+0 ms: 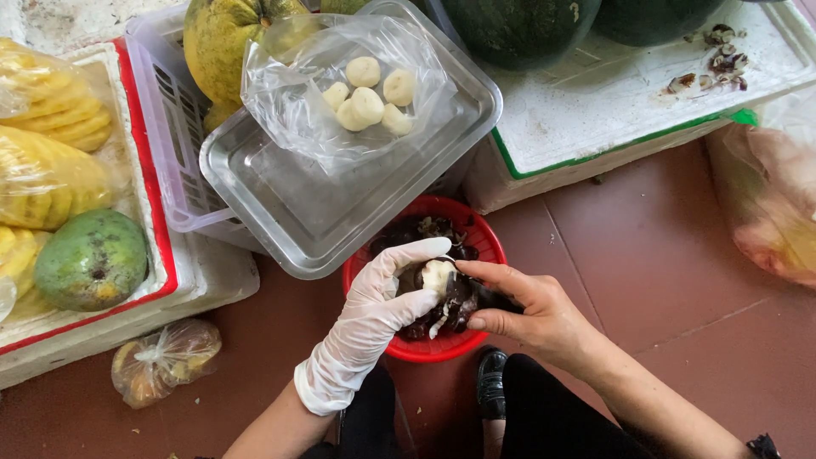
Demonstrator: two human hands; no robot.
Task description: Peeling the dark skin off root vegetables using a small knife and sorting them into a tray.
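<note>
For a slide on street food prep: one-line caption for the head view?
Gloved left hand and bare right hand peel a small white fruit over a red basket of dark peelings.

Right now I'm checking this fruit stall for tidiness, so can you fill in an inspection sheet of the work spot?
Surface: reddish-brown tiled floor, a few scraps on it.
Job's things: small white peeled fruit held over a red basket of dark peelings; a clear bag of peeled white pieces lies in a clear plastic tray.
Clutter: bagged fruit on the floor; peel scraps on a white foam box.
Hands: gloved left hand holds the fruit; bare right hand works at it, tool unclear.
Cables: nothing seen.
Surroundings: green mango, bagged yellow fruit slices, dark green melons.
</note>
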